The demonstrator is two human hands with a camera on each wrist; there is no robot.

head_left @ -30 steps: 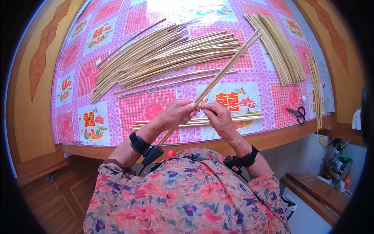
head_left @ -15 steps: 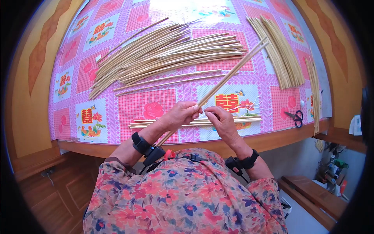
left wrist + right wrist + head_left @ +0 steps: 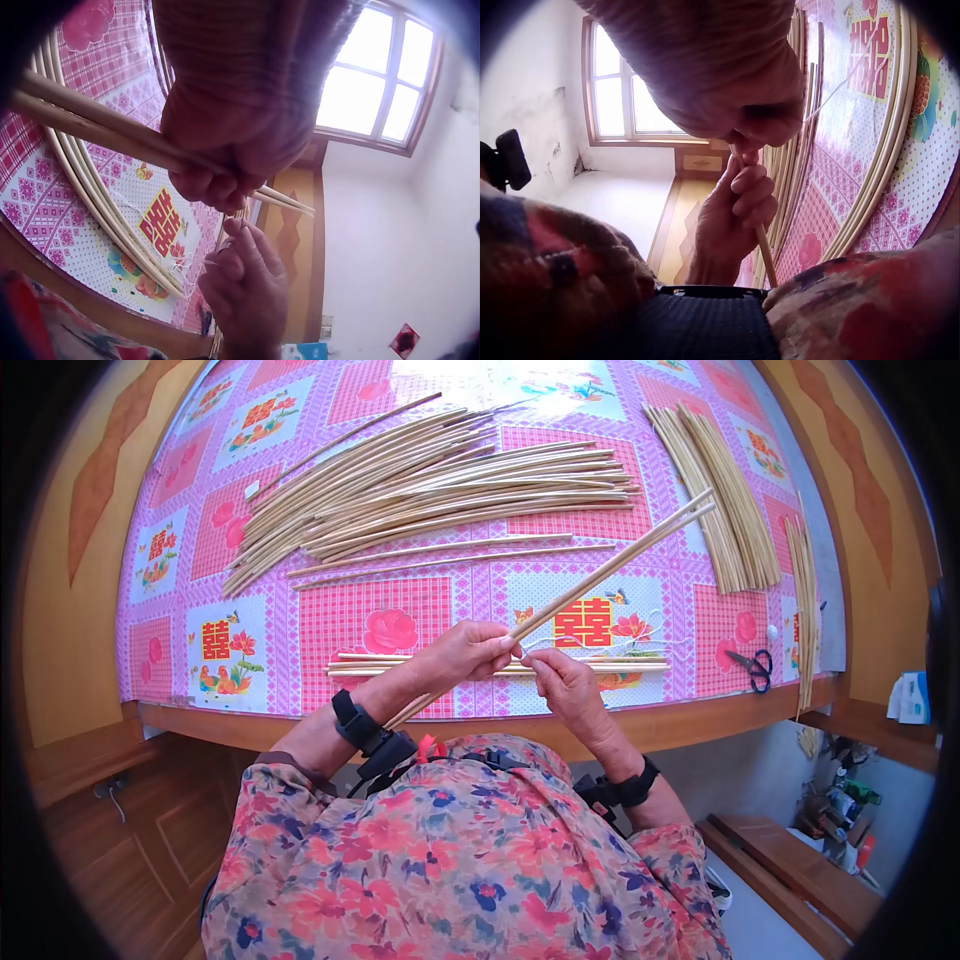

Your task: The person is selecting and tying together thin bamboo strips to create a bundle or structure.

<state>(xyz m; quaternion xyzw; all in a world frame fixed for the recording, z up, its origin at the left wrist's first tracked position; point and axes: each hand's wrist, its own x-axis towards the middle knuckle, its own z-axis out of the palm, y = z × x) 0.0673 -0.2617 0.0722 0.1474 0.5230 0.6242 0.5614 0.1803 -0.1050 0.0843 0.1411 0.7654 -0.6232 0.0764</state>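
My left hand (image 3: 468,656) grips a pair of thin sticks (image 3: 610,567) slanting up to the right, their far ends slightly apart. In the left wrist view its fingers curl round the sticks (image 3: 90,124). Close below it, my right hand (image 3: 572,695) pinches a white string (image 3: 832,93) between thumb and fingers; the string trails from that hand in the right wrist view. The fingertips of both hands nearly meet at the sticks. Beneath the hands, several sticks (image 3: 630,664) lie along the table's near edge.
Large piles of sticks (image 3: 400,490) cover the back of the patterned table (image 3: 155,645). A bundle (image 3: 735,510) and thinner sticks (image 3: 803,610) lie at the right, near scissors (image 3: 757,669). Two single sticks (image 3: 440,559) lie before the piles.
The far ends of the held sticks have swung lower and to the right. Both hands remain close together, the right one slightly lower. The view has shifted slightly.
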